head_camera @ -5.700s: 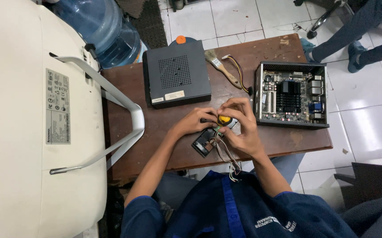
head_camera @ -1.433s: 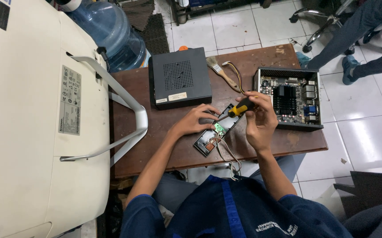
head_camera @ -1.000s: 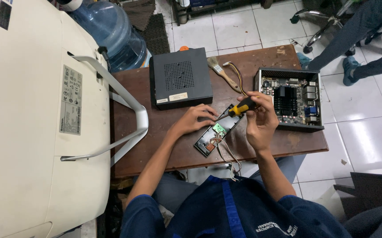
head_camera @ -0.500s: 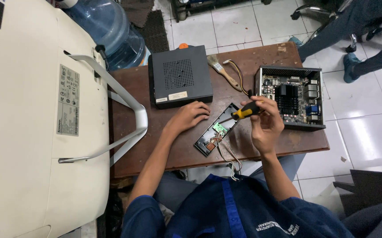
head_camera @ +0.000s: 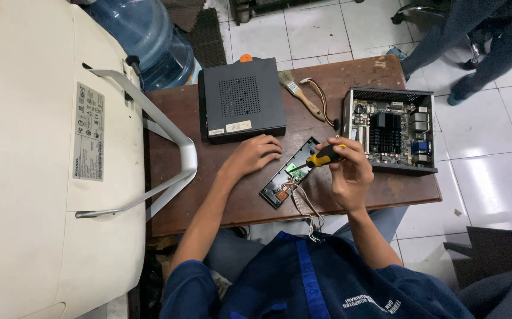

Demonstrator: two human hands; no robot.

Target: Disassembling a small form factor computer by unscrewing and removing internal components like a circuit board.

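Right, your right hand [head_camera: 349, 172] grips the yellow-black screwdriver [head_camera: 322, 157] over the narrow black panel [head_camera: 289, 172] on the brown table [head_camera: 208, 189], tip too small to make out, left hand [head_camera: 250, 157] resting empty with loosely curled fingers beside the panel, its wires [head_camera: 307, 208] running off the edge.

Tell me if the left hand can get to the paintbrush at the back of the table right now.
Probably yes: the left hand is empty on the table, and the paintbrush lies uncovered beyond it, beside the black box.

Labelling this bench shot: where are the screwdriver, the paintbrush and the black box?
screwdriver [head_camera: 322, 157], head view, yellow handle.
paintbrush [head_camera: 287, 81], head view, bristle end.
black box [head_camera: 241, 97], head view, vented top.
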